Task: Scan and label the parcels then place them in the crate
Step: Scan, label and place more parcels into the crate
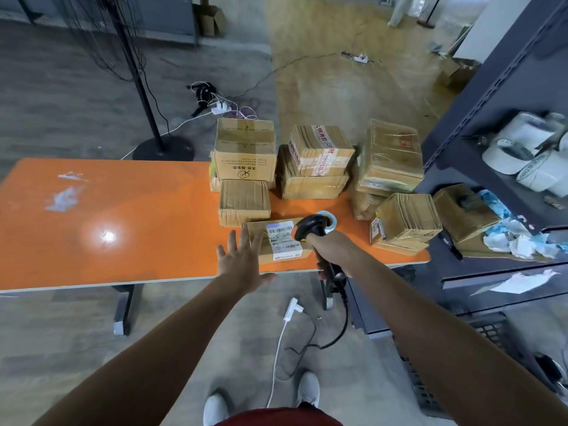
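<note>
While my left hand (242,259) reaches forward with fingers spread wide and straight, holding nothing, its tips lie over the near edge of the flat brown cardboard parcel with a white label (278,241) on the orange table (123,216). My right hand (336,252) grips the one black handheld scanner (313,226), its head above that parcel's right end. I count at least seven more taped cardboard parcels (310,167) behind.

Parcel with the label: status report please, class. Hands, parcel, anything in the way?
Left hand open at parcel, left edge. Right hand grips scanner, head above label. Parcel flat on table, not crated. Tape roll just behind scanner.
</note>
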### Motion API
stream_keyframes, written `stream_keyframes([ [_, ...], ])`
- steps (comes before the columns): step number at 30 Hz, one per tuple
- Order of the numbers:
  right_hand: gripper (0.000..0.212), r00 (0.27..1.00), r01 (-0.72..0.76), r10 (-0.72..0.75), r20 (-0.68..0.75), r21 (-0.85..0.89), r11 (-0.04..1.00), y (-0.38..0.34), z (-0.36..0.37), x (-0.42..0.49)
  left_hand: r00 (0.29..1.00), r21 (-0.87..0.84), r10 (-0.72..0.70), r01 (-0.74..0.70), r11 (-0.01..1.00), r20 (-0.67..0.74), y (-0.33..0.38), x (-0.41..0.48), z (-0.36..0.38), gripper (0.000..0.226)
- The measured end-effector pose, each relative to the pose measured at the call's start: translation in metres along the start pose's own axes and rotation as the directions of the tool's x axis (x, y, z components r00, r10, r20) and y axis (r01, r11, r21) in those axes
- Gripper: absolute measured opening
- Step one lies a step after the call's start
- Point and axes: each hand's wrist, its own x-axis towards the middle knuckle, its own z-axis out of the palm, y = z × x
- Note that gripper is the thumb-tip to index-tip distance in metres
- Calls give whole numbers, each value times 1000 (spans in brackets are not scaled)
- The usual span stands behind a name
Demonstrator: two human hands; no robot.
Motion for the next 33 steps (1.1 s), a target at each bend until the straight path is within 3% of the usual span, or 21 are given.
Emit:
stream_keyframes([
  [7,24,998,20,-18,-52,42,999,7,-10,10,1000,-22,-3,3,1000,4,10,10,-2,104],
  [12,16,989,74,-54,-139,147,986,27,-33,41,1000,-45,-6,6,999,16,29,25,-3,104],
  [19,27,968,56,-51,-245,13,998,56,-67,99,1000,-53,-25,26,998,11,65,51,0,105],
  [24,13,976,54,-72,-203,-94,994,62,-82,137,998,-76,-55,57,996,17,89,66,5,102],
  [27,18,976,112,-143,-167,-183,977,65,-85,157,996,-84,-86,86,993,13,97,72,8,101],
  [30,22,973,166,-194,-129,-198,966,67,-84,169,995,-84,-102,101,991,-9,103,76,11,101],
  [33,10,973,160,-189,-132,-208,965,70,-85,175,995,-92,-100,97,991,-27,109,78,13,99],
])
